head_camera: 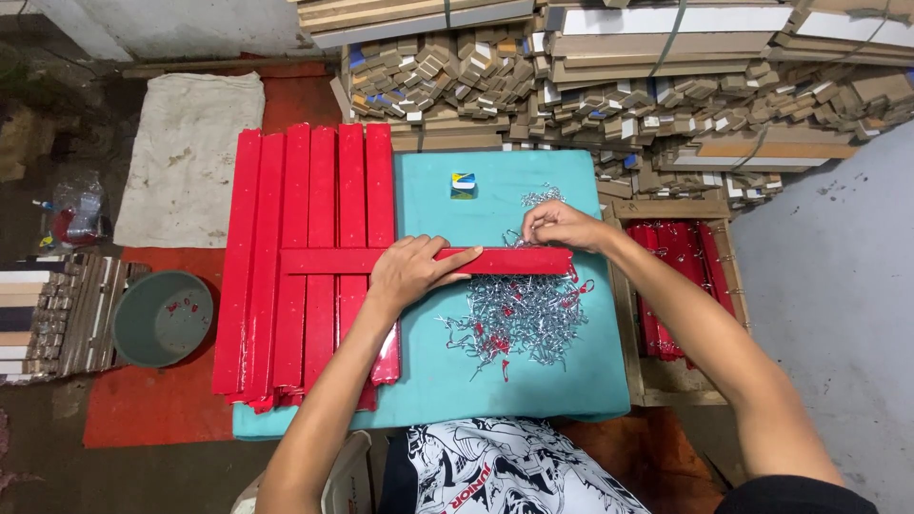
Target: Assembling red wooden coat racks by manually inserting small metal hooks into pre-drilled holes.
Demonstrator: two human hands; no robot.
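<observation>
Red strip (505, 260) lies crosswise on our teal worktop (428, 200), one end over the row of red slats (305, 257), the other above the heap of small metal hooks (519, 319). Our left hand (409, 271) presses it flat, fingers spread, gripping nothing. Our right hand (562, 226) pinches something small at its far end, likely a hook. If the pressing hand slackens, we judge the strip could skid and scatter hooks.

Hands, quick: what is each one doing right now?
Left hand: lies flat on the red strip, pressing it down.
Right hand: fingers pinched at the strip's far end, beside the metal hooks; what they hold cannot be told.
</observation>
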